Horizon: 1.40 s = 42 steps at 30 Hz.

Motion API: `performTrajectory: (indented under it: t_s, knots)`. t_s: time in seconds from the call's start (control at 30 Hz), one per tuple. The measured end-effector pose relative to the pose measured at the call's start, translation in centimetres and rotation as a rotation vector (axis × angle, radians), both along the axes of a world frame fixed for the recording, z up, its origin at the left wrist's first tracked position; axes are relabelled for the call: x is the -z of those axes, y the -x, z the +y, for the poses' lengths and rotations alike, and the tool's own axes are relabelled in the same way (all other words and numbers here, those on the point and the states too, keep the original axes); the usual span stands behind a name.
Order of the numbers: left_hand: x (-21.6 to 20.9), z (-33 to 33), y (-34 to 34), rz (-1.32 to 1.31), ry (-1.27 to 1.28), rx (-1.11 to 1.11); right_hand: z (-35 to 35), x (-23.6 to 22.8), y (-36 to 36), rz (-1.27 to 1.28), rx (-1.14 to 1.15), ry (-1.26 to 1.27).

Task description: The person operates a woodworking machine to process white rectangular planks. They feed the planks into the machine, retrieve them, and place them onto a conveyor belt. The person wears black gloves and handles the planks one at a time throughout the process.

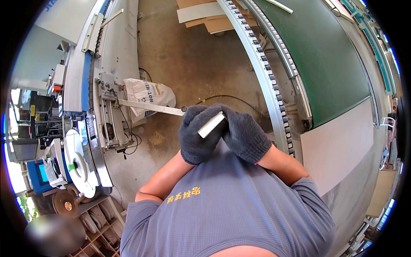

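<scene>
My left hand [196, 139] and my right hand [248, 136], both in dark grey knitted gloves, are drawn together in front of my chest. Between them is a short white strip [210, 125], tilted, one end showing over the left glove and the other meeting the right glove's fingers. Both hands are closed around it, and the gloves hide part of their fingers. Just left of the left glove ends a flat metal arm [156, 107], which reaches out from the machine [109, 92]; whether glove and arm touch, I cannot tell.
A white printed sack [147, 92] stands beside the machine on my left. Rollers line a conveyor rail [267, 70] on my right, with a green-topped table [329, 64] and a pale board [338, 145] beyond. Cardboard sheets [209, 17] lie ahead; a cable [233, 97] crosses the floor.
</scene>
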<state>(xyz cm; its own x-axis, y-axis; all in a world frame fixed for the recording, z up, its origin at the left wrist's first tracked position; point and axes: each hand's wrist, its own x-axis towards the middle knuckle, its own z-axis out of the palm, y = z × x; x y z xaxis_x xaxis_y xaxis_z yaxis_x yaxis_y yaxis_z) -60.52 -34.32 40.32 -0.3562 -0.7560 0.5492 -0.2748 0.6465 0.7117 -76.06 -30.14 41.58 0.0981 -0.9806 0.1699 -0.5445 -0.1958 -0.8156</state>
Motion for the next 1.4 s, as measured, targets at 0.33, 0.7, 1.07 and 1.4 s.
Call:
performTrajectory:
  t_s: [0.33,0.7,1.07,1.4]
  knots:
    - [1.3,-3.7,-2.7,0.046,-0.052,-0.227,-3.3,-0.6,0.9,-0.017,-0.076,-0.156]
    - [16.6,10.7,-35.0,1.263,-0.397,-1.023,-4.7,15.2,8.5,0.109,-0.112,-0.313]
    - [26.2,9.2,-30.7,1.604,-0.329,-1.027,-7.9,13.6,3.2,0.290,-0.298,-0.397]
    - [26.0,-6.2,-46.6,1.155,-0.355,-0.989,-7.3,17.1,2.5,0.423,-0.237,-0.315]
